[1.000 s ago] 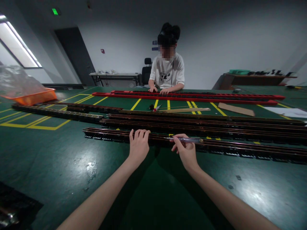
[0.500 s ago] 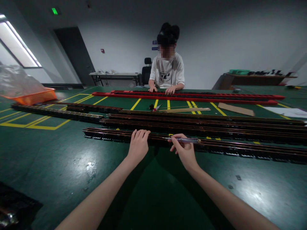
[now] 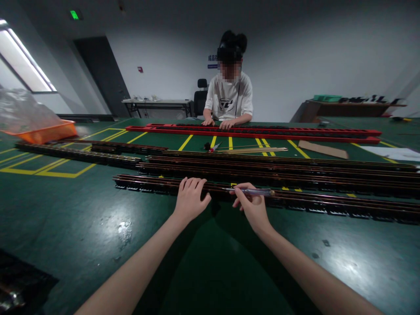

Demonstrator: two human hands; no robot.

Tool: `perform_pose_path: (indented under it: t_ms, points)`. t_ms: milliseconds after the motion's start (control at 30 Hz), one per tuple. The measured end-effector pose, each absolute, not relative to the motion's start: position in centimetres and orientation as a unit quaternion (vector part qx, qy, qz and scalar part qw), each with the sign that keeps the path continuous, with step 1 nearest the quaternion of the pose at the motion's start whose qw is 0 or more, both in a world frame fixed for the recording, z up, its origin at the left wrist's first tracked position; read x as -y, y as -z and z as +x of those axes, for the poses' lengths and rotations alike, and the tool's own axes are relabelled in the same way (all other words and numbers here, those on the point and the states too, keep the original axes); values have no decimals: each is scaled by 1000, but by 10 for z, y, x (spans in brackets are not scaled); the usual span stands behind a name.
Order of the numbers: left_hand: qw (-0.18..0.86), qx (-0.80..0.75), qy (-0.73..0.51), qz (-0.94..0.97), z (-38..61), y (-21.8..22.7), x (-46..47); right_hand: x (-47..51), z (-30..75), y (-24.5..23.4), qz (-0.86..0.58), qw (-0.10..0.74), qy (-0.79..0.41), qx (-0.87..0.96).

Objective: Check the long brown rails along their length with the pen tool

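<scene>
A long black strip with copper-coloured rods along its top point(image 3: 315, 202) lies across the green table in front of me. My left hand point(image 3: 190, 199) rests over it, fingers laid across the top and the thumb stretched out to the right along the near side. To the right, my right hand point(image 3: 254, 208) pinches a thin screwdriver point(image 3: 259, 192) with a clear handle. Its shaft points left, and the tip is at the strip's rods, between my two hands. Whether the tip touches a rod is too small to tell.
More black strips point(image 3: 229, 168) lie just beyond. Farther back are thin sticks point(image 3: 256, 150), a cardboard piece point(image 3: 323, 149) and long red trays point(image 3: 278, 136), where a co-worker point(image 3: 229, 94) rests both hands. An orange basket point(image 3: 49, 132) with plastic bags stands left.
My left thumb has swung out to the right, away from the fingers. My right hand and the screwdriver hold still. Across the table, the co-worker's hand and the red tray have shifted slightly left.
</scene>
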State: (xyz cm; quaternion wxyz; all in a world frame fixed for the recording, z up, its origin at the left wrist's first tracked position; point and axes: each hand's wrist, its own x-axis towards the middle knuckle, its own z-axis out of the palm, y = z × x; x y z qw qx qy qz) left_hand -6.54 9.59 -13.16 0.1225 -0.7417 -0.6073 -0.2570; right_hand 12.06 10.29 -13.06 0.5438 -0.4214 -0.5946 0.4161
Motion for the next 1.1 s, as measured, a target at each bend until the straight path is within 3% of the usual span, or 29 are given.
perform_pose_path:
  t_ms: [1100]
  points:
    - [149, 607, 245, -741, -64, 134, -97, -103, 120, 130, -429, 543, -421, 586]
